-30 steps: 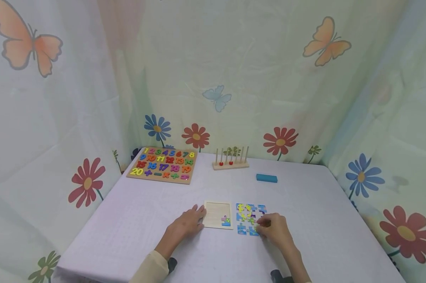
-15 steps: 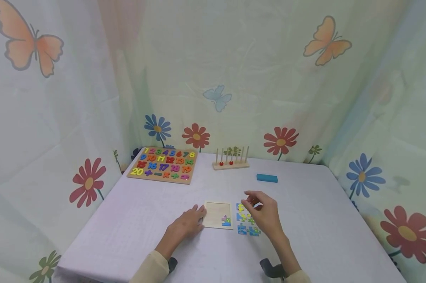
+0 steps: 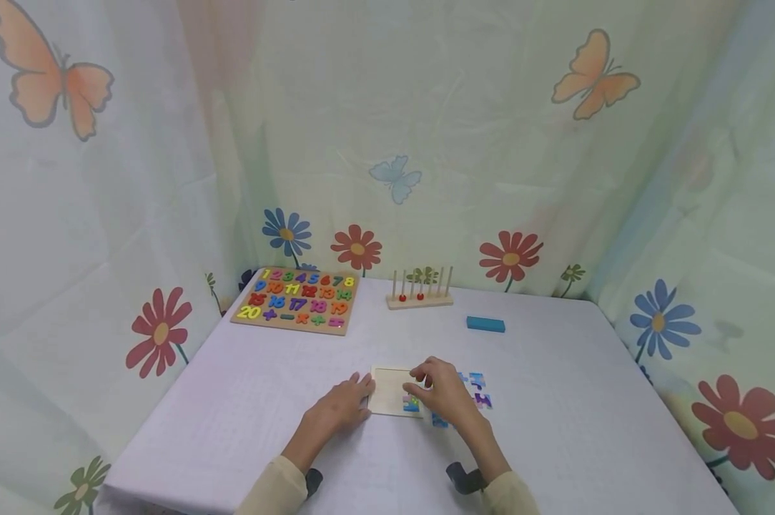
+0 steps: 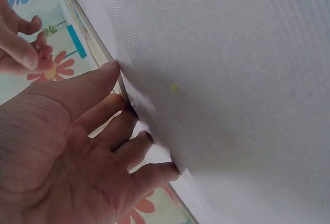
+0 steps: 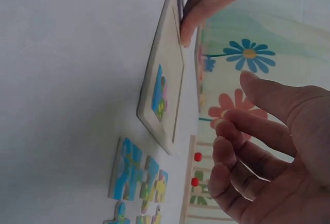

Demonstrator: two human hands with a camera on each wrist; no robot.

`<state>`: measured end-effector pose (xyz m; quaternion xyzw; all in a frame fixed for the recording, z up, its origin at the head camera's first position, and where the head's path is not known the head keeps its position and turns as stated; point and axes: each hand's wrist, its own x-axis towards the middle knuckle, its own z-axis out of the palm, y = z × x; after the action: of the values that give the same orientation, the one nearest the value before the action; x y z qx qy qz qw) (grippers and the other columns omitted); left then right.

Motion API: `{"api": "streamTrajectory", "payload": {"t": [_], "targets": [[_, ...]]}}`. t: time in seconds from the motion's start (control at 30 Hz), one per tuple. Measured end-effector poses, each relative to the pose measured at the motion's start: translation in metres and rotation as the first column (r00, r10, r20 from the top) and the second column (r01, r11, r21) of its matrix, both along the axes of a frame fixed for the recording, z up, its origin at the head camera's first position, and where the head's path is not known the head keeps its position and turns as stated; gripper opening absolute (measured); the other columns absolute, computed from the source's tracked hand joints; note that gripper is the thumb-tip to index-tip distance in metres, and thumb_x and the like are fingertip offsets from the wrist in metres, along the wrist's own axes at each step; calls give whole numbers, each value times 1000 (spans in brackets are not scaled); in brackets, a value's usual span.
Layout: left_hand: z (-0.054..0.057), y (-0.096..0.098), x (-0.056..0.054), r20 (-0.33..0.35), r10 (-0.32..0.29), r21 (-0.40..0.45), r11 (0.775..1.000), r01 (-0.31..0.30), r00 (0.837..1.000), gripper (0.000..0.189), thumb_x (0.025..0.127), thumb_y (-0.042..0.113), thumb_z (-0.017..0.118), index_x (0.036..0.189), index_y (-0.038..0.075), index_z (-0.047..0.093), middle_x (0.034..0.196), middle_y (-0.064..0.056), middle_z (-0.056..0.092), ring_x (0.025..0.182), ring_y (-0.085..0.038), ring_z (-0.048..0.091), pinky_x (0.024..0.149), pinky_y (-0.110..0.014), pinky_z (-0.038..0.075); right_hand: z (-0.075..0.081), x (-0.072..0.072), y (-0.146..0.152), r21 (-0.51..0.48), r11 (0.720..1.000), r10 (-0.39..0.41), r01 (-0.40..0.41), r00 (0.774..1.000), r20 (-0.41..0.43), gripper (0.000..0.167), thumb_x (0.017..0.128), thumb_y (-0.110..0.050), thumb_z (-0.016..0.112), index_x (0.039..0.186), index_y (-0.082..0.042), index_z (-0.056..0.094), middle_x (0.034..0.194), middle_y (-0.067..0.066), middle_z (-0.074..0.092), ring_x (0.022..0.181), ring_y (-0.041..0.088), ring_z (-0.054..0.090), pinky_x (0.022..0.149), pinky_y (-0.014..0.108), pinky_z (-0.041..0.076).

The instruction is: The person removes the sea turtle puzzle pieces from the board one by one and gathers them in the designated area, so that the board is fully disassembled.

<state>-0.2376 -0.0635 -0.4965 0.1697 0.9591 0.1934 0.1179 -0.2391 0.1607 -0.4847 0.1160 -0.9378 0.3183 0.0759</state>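
A shallow square wooden puzzle tray [image 3: 387,408] lies on the table, with joined picture pieces [image 3: 410,404] in its near right corner. My left hand [image 3: 339,405] rests at the tray's left edge. In the left wrist view, thumb and fingertips touch the tray's side. Above the tray's right side hovers my right hand [image 3: 444,390], fingers loosely bent and thumb apart. The right wrist view shows nothing between that thumb and fingers [image 5: 227,152]. Loose puzzle pieces [image 3: 482,400] in blue, yellow and purple lie to the right of the tray, partly hidden under the right hand.
Behind, a number board [image 3: 297,300] with coloured digits lies at the left. A wooden peg stand [image 3: 420,302] with red beads stands at the back middle, and a teal block [image 3: 486,324] lies right of it. A patterned curtain [image 3: 465,107] surrounds the table.
My right hand has lifted from the loose pieces' near right corner, passed over them and moved left to above the tray. The left hand and tray have kept their place.
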Motion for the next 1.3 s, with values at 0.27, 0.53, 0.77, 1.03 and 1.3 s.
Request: {"api": "streamTrajectory", "payload": {"t": [0.27,0.53,0.77,1.03,1.3], "targets": [[0,1,0,-2,1,17,1000,-1,1000,60,102,17,75,157,7,55,168,-14,47,158,-35,38,125,-56,37,-14,-5,3,4,1000,18,-18,994,112,21,86,-10,91,104,-2,83,85,-1,66,79,14,56,70,24,52],[-1,1,0,-24,1,10,1000,-1,1000,59,102,16,75,156,5,56,167,-13,48,158,-36,39,125,-56,38,-23,-7,5,-19,1000,22,-19,987,161,22,82,-2,92,102,-3,84,87,0,66,81,15,56,75,27,57],[-8,6,4,-153,-60,-104,994,44,986,49,101,15,76,147,5,64,160,-13,57,151,-36,48,116,-57,49,-24,-4,5,-20,1000,24,-21,986,163,18,82,-3,93,98,-5,85,88,0,64,82,15,56,74,27,56],[-10,7,9,-130,-99,-115,990,84,987,47,107,14,67,153,9,60,167,-8,49,157,-34,41,116,-65,45,-24,-1,4,-13,1000,14,-12,989,149,18,82,-4,93,99,-5,85,88,0,63,81,15,55,71,24,54],[-12,8,8,-184,-126,-163,982,96,975,44,107,14,67,151,9,63,163,-6,54,151,-29,50,111,-64,51,-27,-4,4,-14,1000,-13,15,987,162,16,82,-5,93,95,-5,83,85,1,62,81,16,54,74,28,54]]}}
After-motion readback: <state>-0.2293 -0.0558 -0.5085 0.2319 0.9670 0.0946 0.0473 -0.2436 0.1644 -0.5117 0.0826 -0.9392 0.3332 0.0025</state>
